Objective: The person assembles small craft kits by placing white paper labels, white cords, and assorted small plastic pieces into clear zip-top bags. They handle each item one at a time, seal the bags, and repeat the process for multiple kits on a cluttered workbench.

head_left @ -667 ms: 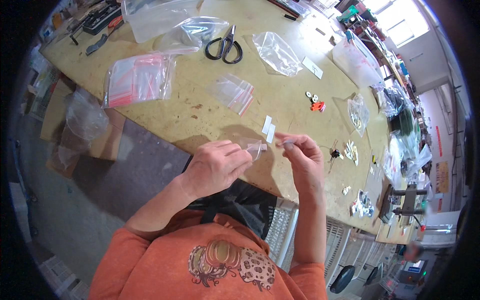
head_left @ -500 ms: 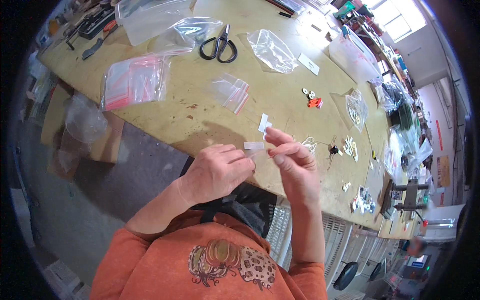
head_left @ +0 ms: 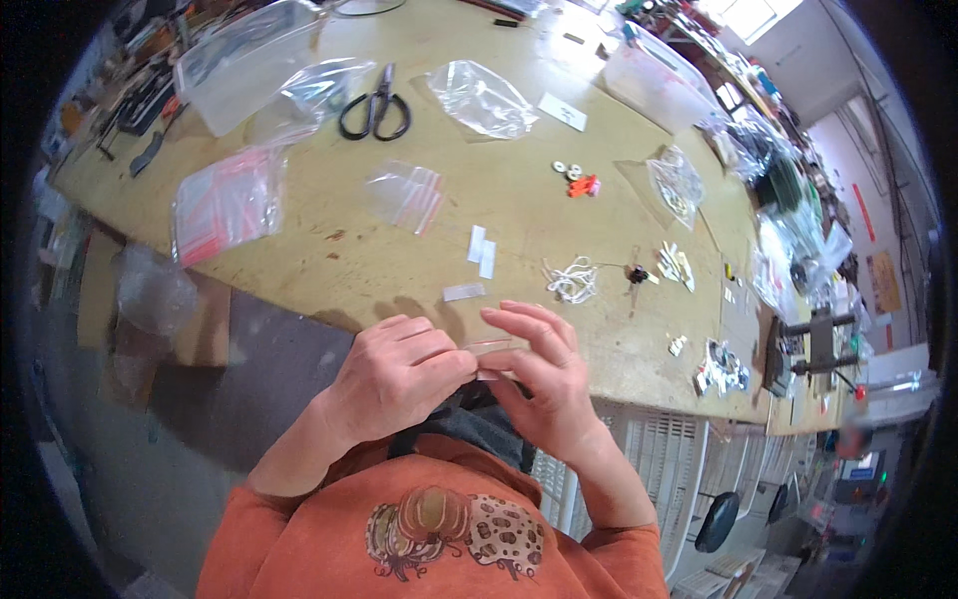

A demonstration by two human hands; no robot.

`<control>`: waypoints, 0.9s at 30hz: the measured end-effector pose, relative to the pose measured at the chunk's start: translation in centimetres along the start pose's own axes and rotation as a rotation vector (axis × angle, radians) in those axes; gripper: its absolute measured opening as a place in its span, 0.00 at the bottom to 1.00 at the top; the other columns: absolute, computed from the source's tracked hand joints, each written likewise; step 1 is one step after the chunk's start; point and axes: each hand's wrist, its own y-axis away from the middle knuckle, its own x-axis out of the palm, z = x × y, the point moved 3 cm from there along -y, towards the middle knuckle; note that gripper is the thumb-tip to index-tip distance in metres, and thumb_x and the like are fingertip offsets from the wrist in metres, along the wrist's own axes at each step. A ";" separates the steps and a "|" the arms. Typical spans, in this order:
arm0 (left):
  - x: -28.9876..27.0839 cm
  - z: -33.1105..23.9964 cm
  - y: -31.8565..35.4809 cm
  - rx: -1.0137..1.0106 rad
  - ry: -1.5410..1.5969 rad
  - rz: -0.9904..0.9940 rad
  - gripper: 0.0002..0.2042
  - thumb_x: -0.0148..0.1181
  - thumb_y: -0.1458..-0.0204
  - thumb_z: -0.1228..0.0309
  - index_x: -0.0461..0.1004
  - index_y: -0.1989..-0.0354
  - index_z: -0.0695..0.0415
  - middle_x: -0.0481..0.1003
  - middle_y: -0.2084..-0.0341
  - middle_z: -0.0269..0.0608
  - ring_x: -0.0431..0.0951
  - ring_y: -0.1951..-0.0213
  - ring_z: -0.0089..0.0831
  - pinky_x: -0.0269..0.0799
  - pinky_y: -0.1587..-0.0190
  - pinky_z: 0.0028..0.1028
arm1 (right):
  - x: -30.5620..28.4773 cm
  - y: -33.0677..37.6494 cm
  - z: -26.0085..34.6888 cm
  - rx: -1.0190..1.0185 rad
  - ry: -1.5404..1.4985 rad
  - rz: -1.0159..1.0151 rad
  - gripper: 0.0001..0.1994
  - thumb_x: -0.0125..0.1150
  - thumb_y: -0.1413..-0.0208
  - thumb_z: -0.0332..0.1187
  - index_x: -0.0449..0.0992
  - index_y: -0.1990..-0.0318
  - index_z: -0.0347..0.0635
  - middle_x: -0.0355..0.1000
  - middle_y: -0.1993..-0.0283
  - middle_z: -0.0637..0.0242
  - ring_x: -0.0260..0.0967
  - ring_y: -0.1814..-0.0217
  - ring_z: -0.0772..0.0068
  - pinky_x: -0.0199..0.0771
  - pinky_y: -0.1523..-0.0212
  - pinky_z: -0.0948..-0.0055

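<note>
My left hand (head_left: 399,377) and my right hand (head_left: 544,374) meet just in front of the table's near edge, close to my chest. Between their fingertips they pinch a small clear plastic bag (head_left: 489,348), held flat. What is inside the bag is too small to tell. On the yellow table (head_left: 349,265) just beyond the hands lie a white strip (head_left: 463,292), two more white strips (head_left: 482,250) and a tangle of white cord (head_left: 572,282).
Farther back lie black scissors (head_left: 374,105), several clear bags with red zip edges (head_left: 228,203), a crumpled clear bag (head_left: 479,97), small orange and white parts (head_left: 579,182) and a clear box (head_left: 654,75). A white crate (head_left: 659,469) stands under the table on the right.
Both hands have drawn back from over the table toward my chest, still together on the small clear bag. The right hand's fingers have spread flatter.
</note>
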 end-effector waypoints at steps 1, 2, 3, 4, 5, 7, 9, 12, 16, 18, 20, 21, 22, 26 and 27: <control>0.1 -0.1 -0.1 0.017 -0.005 0.021 0.05 0.66 0.54 0.72 0.75 0.70 0.52 0.70 0.77 0.31 0.74 0.72 0.31 0.71 0.69 0.31 | 0.0 0.3 0.2 -0.035 0.076 -0.010 0.14 0.72 0.54 0.26 0.80 0.58 0.46 0.71 0.37 0.59 0.66 0.33 0.53 0.63 0.34 0.50; 0.2 -0.1 -0.1 0.033 -0.012 0.041 0.05 0.66 0.53 0.72 0.76 0.70 0.52 0.70 0.77 0.30 0.74 0.72 0.31 0.71 0.69 0.31 | -0.1 0.4 0.7 -0.019 0.132 -0.001 0.11 0.69 0.54 0.28 0.80 0.60 0.47 0.70 0.36 0.61 0.64 0.31 0.55 0.59 0.31 0.47; 0.5 -0.2 -0.3 0.049 -0.019 0.061 0.04 0.66 0.53 0.73 0.76 0.70 0.52 0.70 0.77 0.30 0.74 0.72 0.30 0.71 0.69 0.31 | -0.3 0.7 0.7 -0.004 0.196 0.033 0.11 0.68 0.53 0.28 0.81 0.60 0.47 0.70 0.35 0.61 0.64 0.30 0.55 0.57 0.30 0.47; 0.7 -0.4 -0.4 0.072 0.015 0.093 0.04 0.66 0.53 0.73 0.76 0.70 0.52 0.70 0.77 0.30 0.74 0.72 0.30 0.71 0.68 0.31 | -0.2 0.9 0.6 0.007 0.255 0.070 0.10 0.67 0.52 0.29 0.81 0.60 0.47 0.69 0.35 0.61 0.63 0.29 0.55 0.56 0.29 0.47; 1.0 -0.5 -0.4 0.094 0.049 0.124 0.04 0.66 0.52 0.73 0.76 0.70 0.52 0.70 0.77 0.31 0.74 0.72 0.30 0.70 0.68 0.31 | -0.2 1.2 0.6 0.018 0.313 0.108 0.09 0.66 0.52 0.29 0.81 0.61 0.47 0.69 0.34 0.61 0.62 0.28 0.55 0.55 0.29 0.47; 1.7 -0.8 -0.5 0.131 0.145 0.188 0.04 0.66 0.51 0.72 0.75 0.69 0.52 0.70 0.77 0.31 0.74 0.71 0.30 0.69 0.67 0.31 | -0.3 1.9 0.3 0.057 0.368 0.240 0.09 0.64 0.50 0.30 0.81 0.60 0.48 0.67 0.32 0.59 0.60 0.27 0.54 0.53 0.28 0.46; 2.7 -1.0 -0.5 0.162 0.271 0.252 0.04 0.66 0.50 0.72 0.75 0.69 0.52 0.69 0.77 0.32 0.73 0.71 0.31 0.69 0.66 0.31 | -0.3 2.6 0.1 0.086 0.447 0.387 0.09 0.64 0.50 0.31 0.81 0.60 0.48 0.66 0.32 0.58 0.60 0.27 0.53 0.54 0.28 0.47; 3.6 -0.4 -0.7 0.160 0.254 0.239 0.05 0.66 0.49 0.72 0.74 0.70 0.53 0.69 0.77 0.33 0.73 0.71 0.32 0.68 0.66 0.32 | -1.5 2.9 -0.7 0.186 0.133 0.415 0.12 0.65 0.51 0.27 0.81 0.57 0.46 0.67 0.32 0.56 0.62 0.29 0.50 0.62 0.31 0.52; 4.1 1.0 -1.2 0.127 0.266 0.196 0.06 0.66 0.49 0.73 0.73 0.71 0.55 0.71 0.77 0.35 0.73 0.72 0.35 0.68 0.66 0.33 | -5.8 -0.1 -2.8 0.180 -0.136 0.258 0.19 0.64 0.50 0.19 0.81 0.50 0.44 0.74 0.41 0.56 0.74 0.42 0.53 0.78 0.47 0.62; 5.1 2.1 -0.8 0.090 0.278 0.136 0.05 0.65 0.51 0.75 0.74 0.71 0.56 0.72 0.78 0.36 0.74 0.72 0.37 0.69 0.66 0.34 | -6.2 -2.1 -7.2 0.386 -0.127 0.079 0.17 0.61 0.47 0.19 0.81 0.49 0.43 0.79 0.51 0.56 0.78 0.51 0.55 0.79 0.53 0.61; 6.0 3.1 -0.7 0.060 0.282 0.074 0.04 0.64 0.52 0.77 0.74 0.72 0.56 0.73 0.78 0.39 0.75 0.73 0.40 0.71 0.66 0.36 | -6.0 -4.7 -11.9 0.471 0.185 -0.059 0.13 0.58 0.42 0.23 0.81 0.51 0.40 0.79 0.52 0.55 0.78 0.54 0.53 0.78 0.55 0.60; 6.1 3.3 -0.6 0.052 0.266 0.067 0.04 0.64 0.52 0.77 0.74 0.72 0.56 0.73 0.78 0.39 0.75 0.73 0.40 0.71 0.66 0.36 | -5.6 -5.8 -14.2 0.421 0.295 -0.093 0.13 0.57 0.41 0.24 0.80 0.50 0.41 0.79 0.51 0.55 0.77 0.51 0.52 0.77 0.52 0.59; 6.2 3.3 -0.6 0.045 0.251 0.062 0.04 0.65 0.52 0.76 0.75 0.72 0.56 0.73 0.78 0.39 0.76 0.72 0.40 0.71 0.66 0.36 | -5.3 -6.7 -16.5 0.373 0.406 -0.130 0.13 0.56 0.41 0.25 0.80 0.49 0.43 0.79 0.49 0.56 0.76 0.48 0.52 0.76 0.49 0.58; 6.5 3.8 -0.6 0.060 0.245 0.057 0.04 0.66 0.53 0.75 0.75 0.72 0.56 0.74 0.78 0.39 0.77 0.72 0.40 0.73 0.65 0.35 | -4.1 -8.7 -23.4 0.283 0.608 -0.113 0.17 0.50 0.39 0.26 0.77 0.44 0.50 0.79 0.48 0.60 0.72 0.41 0.53 0.71 0.43 0.57; 6.5 3.8 -0.6 0.066 0.254 0.061 0.04 0.66 0.53 0.75 0.75 0.72 0.56 0.74 0.78 0.39 0.77 0.72 0.40 0.73 0.65 0.35 | -4.0 -9.0 -24.5 0.297 0.627 -0.115 0.16 0.52 0.40 0.27 0.78 0.46 0.50 0.79 0.49 0.61 0.72 0.42 0.53 0.71 0.44 0.56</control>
